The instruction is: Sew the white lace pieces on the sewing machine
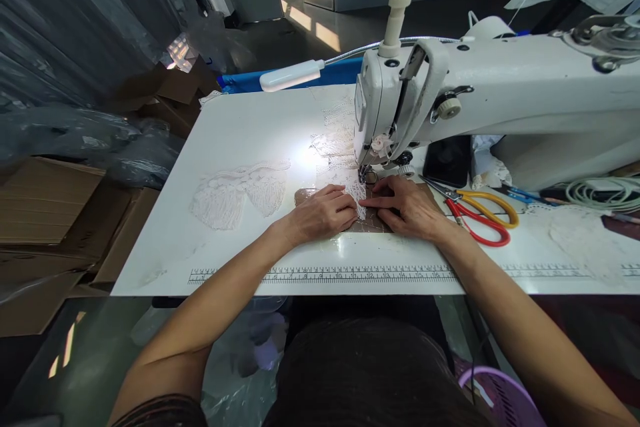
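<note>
My left hand [324,212] lies flat on a strip of white lace [356,192], its fingers stretched out and pressing the lace down over a brown patch [373,223]. Beside it my right hand [407,205] also rests flat, fingers together and pointing left along the lace edge. Both hands sit just in front of the presser foot [369,175] of a white sewing machine [500,100]. The lace runs on behind the needle toward the back of the table [240,140].
A loose pile of white lace [237,193] lies left of my hands. Red and yellow scissors [480,212] and a black phone [447,160] are at the right, near coiled cable [605,192]. A gooseneck lamp [293,75] lights the work. Cardboard boxes [45,200] stand at the left. A ruler scale [320,275] runs along the front edge.
</note>
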Tool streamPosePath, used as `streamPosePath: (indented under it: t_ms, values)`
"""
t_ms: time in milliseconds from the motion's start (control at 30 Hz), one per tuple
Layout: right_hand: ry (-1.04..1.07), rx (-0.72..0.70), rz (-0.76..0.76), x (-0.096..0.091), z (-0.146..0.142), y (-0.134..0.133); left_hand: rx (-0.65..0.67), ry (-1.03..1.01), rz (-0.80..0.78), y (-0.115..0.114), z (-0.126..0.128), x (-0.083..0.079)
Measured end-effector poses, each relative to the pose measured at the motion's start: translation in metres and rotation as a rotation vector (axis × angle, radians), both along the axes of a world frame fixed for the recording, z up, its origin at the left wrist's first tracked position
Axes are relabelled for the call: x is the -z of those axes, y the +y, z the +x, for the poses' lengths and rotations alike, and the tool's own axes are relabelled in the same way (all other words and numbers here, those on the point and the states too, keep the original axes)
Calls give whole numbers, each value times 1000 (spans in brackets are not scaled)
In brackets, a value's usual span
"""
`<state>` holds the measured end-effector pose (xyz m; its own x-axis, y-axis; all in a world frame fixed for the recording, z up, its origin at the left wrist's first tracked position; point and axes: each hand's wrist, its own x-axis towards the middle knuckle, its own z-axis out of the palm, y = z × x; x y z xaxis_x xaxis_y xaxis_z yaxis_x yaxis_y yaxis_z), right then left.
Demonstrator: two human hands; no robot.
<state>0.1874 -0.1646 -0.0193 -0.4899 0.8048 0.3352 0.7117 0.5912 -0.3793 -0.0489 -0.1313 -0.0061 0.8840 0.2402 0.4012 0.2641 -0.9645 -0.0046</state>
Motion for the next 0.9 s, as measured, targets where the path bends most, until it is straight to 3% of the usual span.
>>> streamPosePath:
  t_ms: [267, 900]
  values:
    - [-16, -2, 43, 0, -1, -1, 71, 178, -140, 13, 1, -23]
    - [-109, 121, 11, -1, -11, -2, -35, 140, -169, 9, 0, -16]
